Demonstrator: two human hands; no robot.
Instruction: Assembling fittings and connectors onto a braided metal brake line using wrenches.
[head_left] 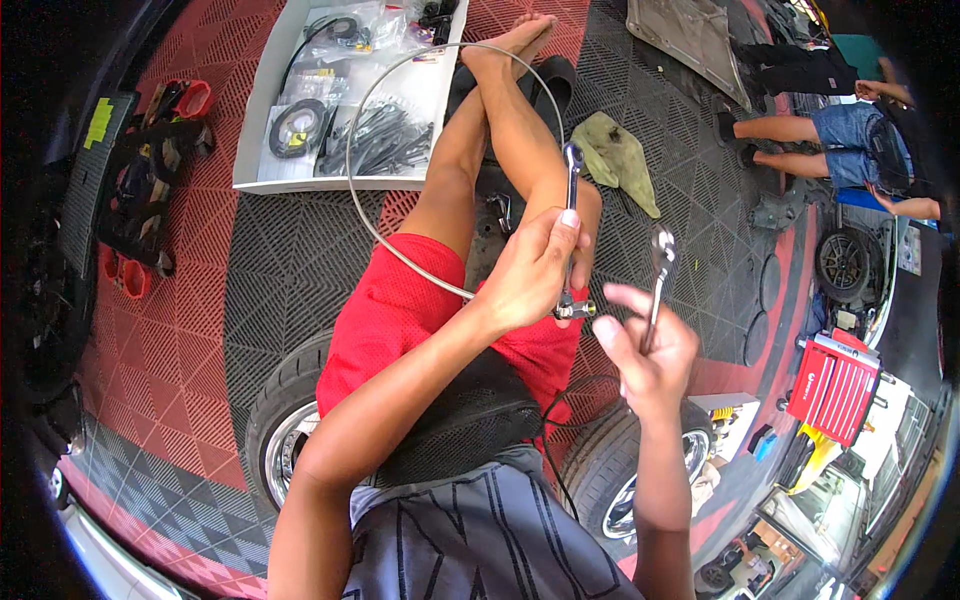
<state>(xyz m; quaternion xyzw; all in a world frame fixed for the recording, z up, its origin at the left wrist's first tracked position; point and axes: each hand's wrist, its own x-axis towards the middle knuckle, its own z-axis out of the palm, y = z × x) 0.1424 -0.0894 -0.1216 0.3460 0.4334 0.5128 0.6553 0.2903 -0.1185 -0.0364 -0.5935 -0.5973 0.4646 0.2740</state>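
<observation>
My left hand (535, 265) is closed around a silver combination wrench (571, 190), thumb pressed along its shaft and one ring end pointing away from me. Just below those fingers sits a small metal hose fitting (575, 308), brass-coloured at its right end. A thin braided hose (350, 165) loops widely out over my legs and back toward the left hand; how it joins the fitting is partly hidden. To the right, my right hand (652, 365) grips a second wrench (658, 270), its head upward. The index finger points toward the fitting, apart from it.
A white tray (240, 160) of bagged parts and black cable ties lies beyond my legs. A greenish cloth (615, 160) is on the tiled floor. Wheels (285, 440) flank my seat. Another person (850, 140) stands at far right, near a red tool chest (835, 388).
</observation>
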